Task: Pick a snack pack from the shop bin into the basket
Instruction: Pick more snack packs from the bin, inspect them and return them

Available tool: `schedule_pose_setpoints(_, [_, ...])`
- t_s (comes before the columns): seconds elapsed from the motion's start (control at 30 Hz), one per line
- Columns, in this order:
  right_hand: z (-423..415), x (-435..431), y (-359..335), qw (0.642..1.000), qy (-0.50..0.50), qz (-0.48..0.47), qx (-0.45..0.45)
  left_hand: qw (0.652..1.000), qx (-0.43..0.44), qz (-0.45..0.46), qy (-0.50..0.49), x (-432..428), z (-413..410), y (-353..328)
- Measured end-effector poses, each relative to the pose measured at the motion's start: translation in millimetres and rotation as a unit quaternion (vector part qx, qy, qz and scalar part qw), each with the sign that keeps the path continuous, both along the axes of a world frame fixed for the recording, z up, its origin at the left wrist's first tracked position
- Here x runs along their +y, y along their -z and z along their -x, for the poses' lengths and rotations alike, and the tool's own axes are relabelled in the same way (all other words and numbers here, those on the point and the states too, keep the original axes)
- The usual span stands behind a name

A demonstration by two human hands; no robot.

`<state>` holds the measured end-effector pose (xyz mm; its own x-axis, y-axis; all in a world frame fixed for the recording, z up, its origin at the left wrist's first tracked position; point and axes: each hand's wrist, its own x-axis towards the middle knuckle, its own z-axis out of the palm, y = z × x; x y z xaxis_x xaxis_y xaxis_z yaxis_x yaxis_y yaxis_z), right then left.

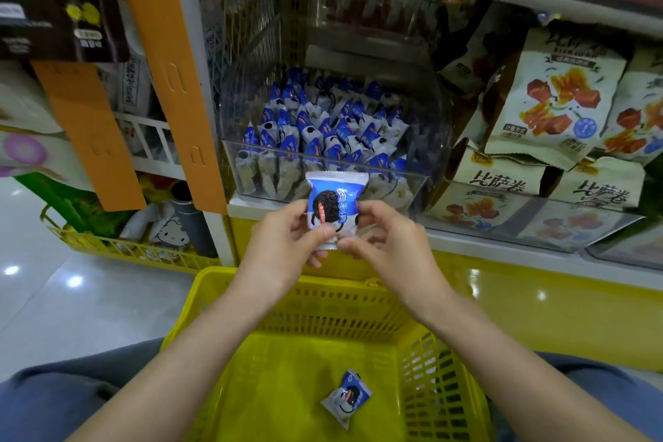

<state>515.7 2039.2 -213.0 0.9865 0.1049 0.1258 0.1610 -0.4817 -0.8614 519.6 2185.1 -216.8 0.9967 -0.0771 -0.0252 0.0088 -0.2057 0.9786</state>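
A blue and white snack pack (pixel 335 203) with a dark cookie on it is held upright in front of the clear shop bin (pixel 251 169). My left hand (pixel 287 244) pinches its left lower edge and my right hand (pixel 387 240) pinches its right lower edge. The bin is full of several like packs. Below my arms sits the yellow basket (pixel 445 384). One snack pack (pixel 347 398) lies on the basket's floor, right of the middle.
Cream snack bags (pixel 552 100) fill the shelf to the right of the bin. An orange upright strip (pixel 172 75) and a wire grid stand left of it. A low yellow rack (pixel 125 248) with goods stands on the shiny floor at the left.
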Motion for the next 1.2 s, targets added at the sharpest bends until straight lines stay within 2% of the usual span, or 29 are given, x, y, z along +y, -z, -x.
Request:
schedule_pose_setpoints(0.03, [-0.3, 0.0, -0.3, 1.0, -0.002, 0.002, 0.002, 0.999, -0.022, -0.037, 0.0, 2.3, -0.9, -0.4])
schedule_pose_setpoints(0.13, [-1.4, 0.9, -4.2, 0.993, -0.024, -0.111, 0.034, 0.99, -0.086, -0.109, 0.017, 5.7, -0.9, -4.6])
schedule_pose_setpoints(0.23, [-2.0, -1.4, -10.0, 0.984, -0.025, -0.172, 0.031, 0.977, -0.135, -0.164, 0.029, 5.6, 0.9, -12.5])
schedule_pose_setpoints(0.3, [-2.4, -3.4, -15.9, 0.982, -0.011, -0.187, 0.008, 0.958, -0.172, -0.229, 0.031, 6.7, -0.1, -22.0])
schedule_pose_setpoints(0.4, [-8.8, -5.5, -28.3, 0.981, 0.045, -0.181, -0.057, 0.93, -0.237, -0.28, -0.01, 16.6, -11.4, -40.1])
schedule_pose_setpoints(0.5, [-25.5, -6.4, -43.4, 0.977, 0.077, -0.163, -0.113, 0.886, -0.3, -0.35, -0.055, 31.1, -31.7, -50.4])
schedule_pose_setpoints(0.67, [-88.6, 3.7, -62.2, 0.979, 0.124, -0.081, -0.144, 0.84, -0.285, -0.461, -0.023, 42.3, -58.3, -37.5])
schedule_pose_setpoints(0.83, [-161.7, 19.5, -64.4, 0.972, 0.158, 0.085, -0.153, 0.802, -0.318, -0.505, -0.016, 46.1, -62.4, -29.9])
schedule_pose_setpoints(0.97, [-196.6, 27.5, -55.5, 0.97, 0.148, 0.168, -0.089, 0.793, -0.339, -0.506, -0.016, 47.7, -64.9, -28.1])
schedule_pose_setpoints(1.07, [-203.8, 28.6, -55.0, 0.968, 0.099, 0.223, -0.051, 0.8, -0.343, -0.492, -0.013, 49.2, -66.1, -25.1])
schedule_pose_setpoints(1.2, [-208.8, 28.2, -62.2, 0.937, 0.039, 0.344, -0.052, 0.798, -0.361, -0.481, -0.039, 46.9, -67.3, -21.3])
